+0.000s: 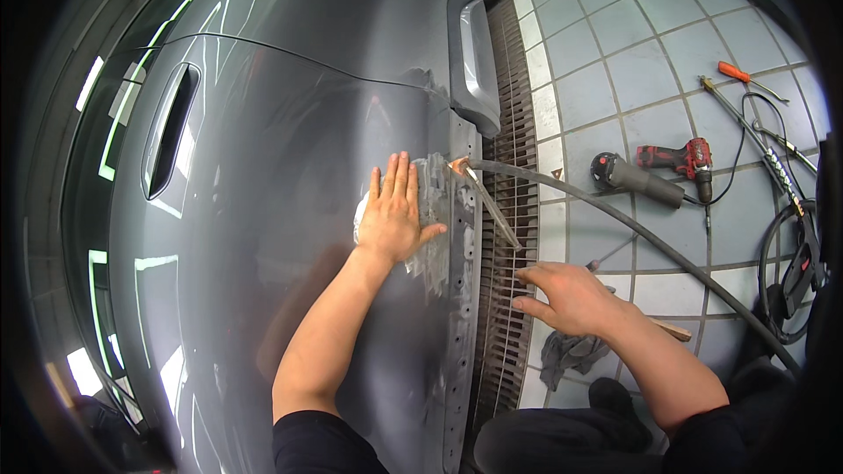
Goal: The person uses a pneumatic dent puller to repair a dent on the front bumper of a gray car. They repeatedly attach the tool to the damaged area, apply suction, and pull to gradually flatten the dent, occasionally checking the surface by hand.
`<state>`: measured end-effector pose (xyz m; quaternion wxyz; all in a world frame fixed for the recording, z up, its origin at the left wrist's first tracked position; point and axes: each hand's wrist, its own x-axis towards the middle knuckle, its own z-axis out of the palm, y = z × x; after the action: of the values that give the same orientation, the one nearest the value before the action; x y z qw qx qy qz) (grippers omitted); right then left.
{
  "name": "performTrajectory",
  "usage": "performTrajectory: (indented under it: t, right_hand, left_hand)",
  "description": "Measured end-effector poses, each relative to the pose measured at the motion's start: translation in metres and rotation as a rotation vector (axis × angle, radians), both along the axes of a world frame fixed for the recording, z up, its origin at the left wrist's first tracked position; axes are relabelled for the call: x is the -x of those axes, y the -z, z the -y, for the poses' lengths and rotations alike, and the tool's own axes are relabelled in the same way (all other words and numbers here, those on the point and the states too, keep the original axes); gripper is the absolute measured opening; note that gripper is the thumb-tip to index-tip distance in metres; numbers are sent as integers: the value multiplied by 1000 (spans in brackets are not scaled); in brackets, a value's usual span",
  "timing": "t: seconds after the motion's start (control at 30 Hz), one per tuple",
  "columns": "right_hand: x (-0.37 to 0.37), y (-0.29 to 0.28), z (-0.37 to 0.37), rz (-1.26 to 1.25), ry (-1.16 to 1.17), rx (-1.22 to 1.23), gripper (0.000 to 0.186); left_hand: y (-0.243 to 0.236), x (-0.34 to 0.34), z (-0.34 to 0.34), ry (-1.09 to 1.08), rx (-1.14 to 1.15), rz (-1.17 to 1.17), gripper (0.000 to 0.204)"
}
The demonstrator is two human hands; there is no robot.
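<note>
Grey car door, sanded bare patch

Grey car door panel, glossy painted metal: I see it filling the left and centre of the head view, mirroring ceiling light strips, with a dark recessed handle slot towards its upper left. I log a dull patch of sanded, whitish-grey bare surface near its lower sill edge. My left hand lies flat, fingers together, on the panel, touching that patch.

Thin metal rod tool, straight, with a small orange-tinted tip: I note the tip touching the panel edge just beside the patch, the shaft slanting down over the floor grating. My right hand hovers near its lower end, fingers loosely curled.
</note>
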<state>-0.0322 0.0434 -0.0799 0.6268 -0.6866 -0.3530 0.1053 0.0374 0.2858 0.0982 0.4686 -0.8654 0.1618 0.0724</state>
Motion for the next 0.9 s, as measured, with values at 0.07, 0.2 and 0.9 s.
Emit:
performTrajectory:
  t: [0.07,0.2,0.9]
  right_hand:
    - [2,1,-1,1,-16,15,48]
    - [4,3,0,-2,-42,49,47]
    - [4,-1,-17,5,-117,83,45]
  left_hand:
    - [2,10,0,-5,22,-2,106]
    - [6,29,7,-35,61,-13,107]
    - [1,112,22,-189,101,-28,105]
